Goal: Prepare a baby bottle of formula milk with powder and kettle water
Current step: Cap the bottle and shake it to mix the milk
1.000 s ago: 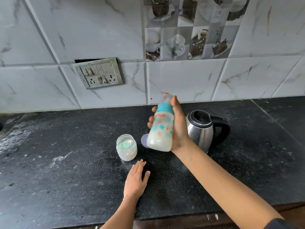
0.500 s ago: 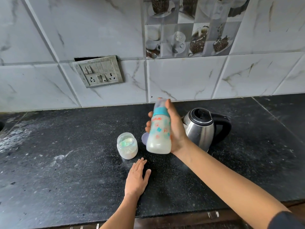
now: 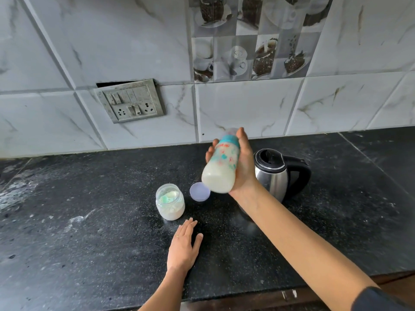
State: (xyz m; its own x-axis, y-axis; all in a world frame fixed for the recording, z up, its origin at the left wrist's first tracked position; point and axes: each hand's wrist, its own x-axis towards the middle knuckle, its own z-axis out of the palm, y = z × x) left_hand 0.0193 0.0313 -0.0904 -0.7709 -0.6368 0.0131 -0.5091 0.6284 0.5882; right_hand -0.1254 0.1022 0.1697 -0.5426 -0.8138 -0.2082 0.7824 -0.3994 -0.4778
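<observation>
The right hand (image 3: 243,167) held the baby bottle (image 3: 221,169) in the air above the bench (image 3: 89,221), just in front of the steel kettle (image 3: 276,176). Its grip was wrapped round the bottle's body, thumb up near the teal collar (image 3: 230,139) and fingertips showing on the far side. The bottle was tilted, base toward the camera and teat end up and away, and it was full of milky white liquid, so the step in hand looked like mixing by shaking. To do this well, the collar had to be screwed down tight before any vigorous motion. The thumb near the top would help steady the neck, and short wrist swings clear of the kettle would avoid a knock. A swirl would probably foam less than hard jolts, and any clumps at the base should be checked against the light. The left hand (image 3: 183,248) lay flat on the bench, fingers straight and holding nothing, near the open powder jar (image 3: 170,202). A pale round cap (image 3: 199,191) lay between jar and bottle, and whose cap it was could not be told.
</observation>
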